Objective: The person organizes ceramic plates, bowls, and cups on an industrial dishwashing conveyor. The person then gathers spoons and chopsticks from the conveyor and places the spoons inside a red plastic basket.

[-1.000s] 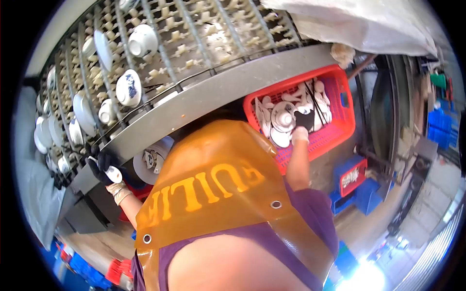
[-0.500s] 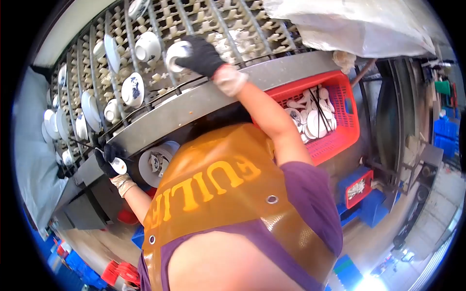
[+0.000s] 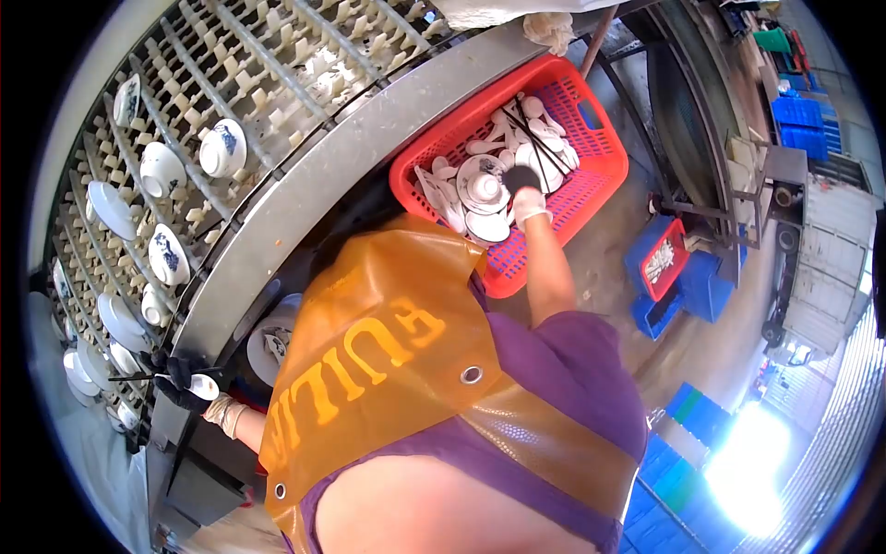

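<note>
My left hand [image 3: 180,386], in a black glove with a pale cuff, is closed around a small white dish [image 3: 204,387] with an orange mark inside. Thin dark chopsticks [image 3: 138,377] stick out from the same hand. My right hand [image 3: 522,180], gloved alike, reaches down into a red basket [image 3: 602,180] of crockery. It is against the right side of a small white bowl [image 3: 484,187] that sits on a patterned dish. Its fingertips are hidden, so a grip cannot be made out. White spoons [image 3: 486,146] and dark chopsticks [image 3: 540,138] lie around it.
A pegged conveyor [image 3: 277,97] carries bowls [image 3: 222,148] and plates [image 3: 111,210] behind a metal ledge [image 3: 305,185]. A white bucket [image 3: 263,351] stands below the ledge. Farther right is a smaller red basket [image 3: 666,261] on blue crates [image 3: 706,282].
My right hand has let go of a bowl, left on the conveyor, and moved right into the red basket. My left hand still holds the small dish. The view has swung right.
</note>
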{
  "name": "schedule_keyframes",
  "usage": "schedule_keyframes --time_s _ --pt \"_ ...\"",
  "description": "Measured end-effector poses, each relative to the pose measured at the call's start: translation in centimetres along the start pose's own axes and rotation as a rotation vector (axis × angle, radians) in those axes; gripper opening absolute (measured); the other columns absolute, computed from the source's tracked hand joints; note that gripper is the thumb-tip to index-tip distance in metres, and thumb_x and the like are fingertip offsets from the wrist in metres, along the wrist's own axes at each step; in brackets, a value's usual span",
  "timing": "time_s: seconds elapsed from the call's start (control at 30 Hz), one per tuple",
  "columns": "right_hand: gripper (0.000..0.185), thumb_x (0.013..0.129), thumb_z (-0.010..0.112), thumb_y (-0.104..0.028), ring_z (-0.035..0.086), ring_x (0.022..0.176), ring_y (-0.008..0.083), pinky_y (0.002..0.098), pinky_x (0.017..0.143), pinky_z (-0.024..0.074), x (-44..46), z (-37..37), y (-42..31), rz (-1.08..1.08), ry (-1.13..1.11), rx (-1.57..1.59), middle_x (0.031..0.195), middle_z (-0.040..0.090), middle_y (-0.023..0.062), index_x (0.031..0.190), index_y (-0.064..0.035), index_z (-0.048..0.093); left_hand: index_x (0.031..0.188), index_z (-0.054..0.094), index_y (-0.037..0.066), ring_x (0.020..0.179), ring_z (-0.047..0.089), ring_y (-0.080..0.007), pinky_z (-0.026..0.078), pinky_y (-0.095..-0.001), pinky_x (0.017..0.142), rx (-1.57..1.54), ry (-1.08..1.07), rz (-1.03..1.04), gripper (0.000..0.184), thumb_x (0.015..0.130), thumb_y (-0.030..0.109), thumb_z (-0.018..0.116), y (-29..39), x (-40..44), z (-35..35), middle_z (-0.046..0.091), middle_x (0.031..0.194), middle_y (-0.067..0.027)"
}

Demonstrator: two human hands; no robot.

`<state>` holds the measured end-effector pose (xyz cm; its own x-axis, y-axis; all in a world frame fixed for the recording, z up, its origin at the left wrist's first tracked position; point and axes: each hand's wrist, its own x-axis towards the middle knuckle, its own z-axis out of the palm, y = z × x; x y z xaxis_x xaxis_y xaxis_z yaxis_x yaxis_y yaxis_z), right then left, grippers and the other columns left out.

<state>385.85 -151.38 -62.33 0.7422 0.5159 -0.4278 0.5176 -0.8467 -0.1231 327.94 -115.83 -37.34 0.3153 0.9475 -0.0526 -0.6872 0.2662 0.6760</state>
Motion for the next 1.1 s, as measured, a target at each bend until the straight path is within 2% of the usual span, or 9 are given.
schedule_keyframes --time_s 0.17,0.3,0.33,0.57,0.67,0.77,0.83,0.97,1.1 --pt "0.024 0.072 0.056 -0.024 0.058 0.093 0.0351 0.0411 0.081 0.0454 -7.2 4.5 -1.0 0.629 0.106 0.243 0.094 0.060 0.0228 0.086 -0.0050 0.063 0.130 0.033 0.002 0.049 0.036 -0.0034 0.035 -0.0165 0.046 -0.105 -0.103 0.029 0.050 0.086 0.014 0.053 -1.9 0.2 4.3 0.051 0.102 -0.0093" --pt "0.027 0.084 0.044 -0.021 0.059 0.098 0.0257 0.0358 0.080 0.0480 -1.4 8.9 1.5 0.075 -0.385 -0.322 0.107 0.060 0.0114 0.100 -0.0097 0.062 0.125 0.037 0.001 0.049 0.036 -0.0035 0.033 -0.0174 0.045 -0.289 -0.254 -0.210 0.042 0.087 0.013 0.051 -0.4 1.2 -2.3 0.050 0.101 -0.0094" --pt "0.028 0.085 0.042 -0.020 0.059 0.099 0.0224 0.0351 0.078 0.0490 -1.1 7.7 0.5 0.381 -0.356 -0.143 0.107 0.061 0.0104 0.101 -0.0114 0.064 0.119 0.040 -0.001 0.049 0.036 -0.0032 0.032 -0.0173 0.045 0.108 0.298 0.112 0.037 0.087 0.014 0.051 0.1 0.1 -2.5 0.051 0.092 -0.0066" --pt "0.043 0.063 0.074 -0.034 0.060 0.091 0.0294 0.0365 0.079 0.0478 -2.0 8.9 -1.1 0.944 0.295 0.306 0.099 0.062 0.0177 0.090 -0.0017 0.064 0.107 0.047 -0.003 0.049 0.032 -0.0031 0.028 -0.0171 0.045 -0.229 0.036 -0.085 0.033 0.089 0.024 0.051 -1.6 0.4 1.6 0.032 0.056 0.0026" --pt "0.058 0.061 0.077 -0.023 0.056 0.097 0.0279 0.0366 0.082 0.0456 -5.4 4.2 -2.7 1.132 0.323 0.845 0.111 0.055 0.0190 0.106 0.0036 0.054 0.123 0.038 -0.002 0.051 0.034 -0.0028 0.033 -0.0161 0.045 -0.079 -0.064 -0.009 0.039 0.091 0.019 0.045 -1.9 0.2 -0.6 0.053 0.107 -0.0117" --pt "0.051 0.066 0.071 -0.019 0.056 0.096 0.0294 0.0381 0.082 0.0451 -4.9 7.2 4.4 0.907 0.149 1.214 0.112 0.054 0.0191 0.109 0.0014 0.053 0.115 0.044 -0.002 0.048 0.031 -0.0025 0.030 -0.0169 0.046 -0.139 0.012 -0.013 0.034 0.092 0.023 0.043 -3.1 0.1 3.5 0.037 0.059 0.0019" --pt "0.037 0.072 0.063 -0.017 0.058 0.090 0.0311 0.0403 0.080 0.0455 -3.8 7.3 7.2 0.572 0.157 1.371 0.106 0.058 0.0180 0.106 -0.0042 0.058 0.118 0.041 -0.002 0.049 0.033 -0.0030 0.032 -0.0165 0.046 -0.109 0.048 0.026 0.034 0.093 0.021 0.041 -4.1 0.0 6.9 0.051 0.080 -0.0051" --pt "0.032 0.082 0.049 -0.035 0.059 0.084 0.0329 0.0453 0.072 0.0459 -4.3 -10.2 4.0 0.031 -0.195 -0.323 0.097 0.061 0.0159 0.100 -0.0097 0.060 0.131 0.030 0.000 0.050 0.035 -0.0030 0.033 -0.0162 0.044 -0.129 -0.060 0.050 0.044 0.092 0.018 0.042 -4.3 0.5 4.8 0.053 0.108 -0.0149" --pt "0.034 0.076 0.061 -0.025 0.061 0.074 0.0263 0.0349 0.062 0.0473 -2.2 -18.8 2.3 -0.477 -0.090 0.069 0.077 0.063 0.0169 0.104 -0.0066 0.060 0.134 0.026 0.001 0.051 0.034 -0.0022 0.031 -0.0155 0.045 -0.085 -0.139 0.044 0.047 0.092 0.017 0.042 -4.7 0.6 4.9 0.053 0.108 -0.0113"
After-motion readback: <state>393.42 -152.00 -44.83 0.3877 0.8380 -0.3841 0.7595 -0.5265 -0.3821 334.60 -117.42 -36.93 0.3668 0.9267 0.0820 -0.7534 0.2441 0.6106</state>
